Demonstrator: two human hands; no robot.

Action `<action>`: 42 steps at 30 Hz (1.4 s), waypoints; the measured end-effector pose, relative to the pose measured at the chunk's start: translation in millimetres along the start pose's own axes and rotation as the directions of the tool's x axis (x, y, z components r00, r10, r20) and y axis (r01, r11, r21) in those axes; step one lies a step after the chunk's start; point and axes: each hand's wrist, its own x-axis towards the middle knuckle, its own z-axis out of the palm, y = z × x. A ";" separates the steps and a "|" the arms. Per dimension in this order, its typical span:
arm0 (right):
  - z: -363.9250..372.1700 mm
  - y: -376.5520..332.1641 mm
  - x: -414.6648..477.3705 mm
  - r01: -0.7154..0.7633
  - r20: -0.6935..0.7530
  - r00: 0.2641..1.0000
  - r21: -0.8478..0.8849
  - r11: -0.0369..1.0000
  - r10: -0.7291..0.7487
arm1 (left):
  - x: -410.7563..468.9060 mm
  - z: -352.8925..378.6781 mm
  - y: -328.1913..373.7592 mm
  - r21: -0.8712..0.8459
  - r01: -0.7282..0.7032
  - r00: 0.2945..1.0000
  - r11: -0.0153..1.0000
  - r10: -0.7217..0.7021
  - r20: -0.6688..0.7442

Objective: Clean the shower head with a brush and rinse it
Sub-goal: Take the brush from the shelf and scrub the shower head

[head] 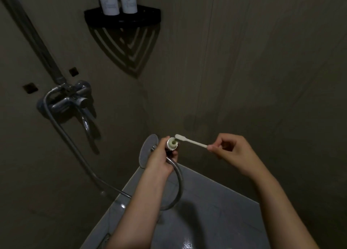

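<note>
My left hand (159,159) grips the handle of a round grey shower head (148,149), whose disc points left and down. The handle's open end (172,143) faces up, showing a pale ring inside. A metal hose (177,183) loops down from under that hand. My right hand (231,152) pinches the end of a white toothbrush (191,141). The brush's bristle head rests at the rim of the handle's open end.
A chrome mixer tap (69,100) with a lever is fixed on the left wall, a riser pipe above it. A black corner shelf (122,16) holds two dark bottles. The grey tiled floor (216,211) lies below, wet in places.
</note>
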 end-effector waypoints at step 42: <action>14.2 -32.7 43.1 0.205 -0.275 0.927 -0.192 0.960 -0.253 | -2.8 -21.9 -37.5 0.621 -0.777 0.588 0.108 0.479 0.652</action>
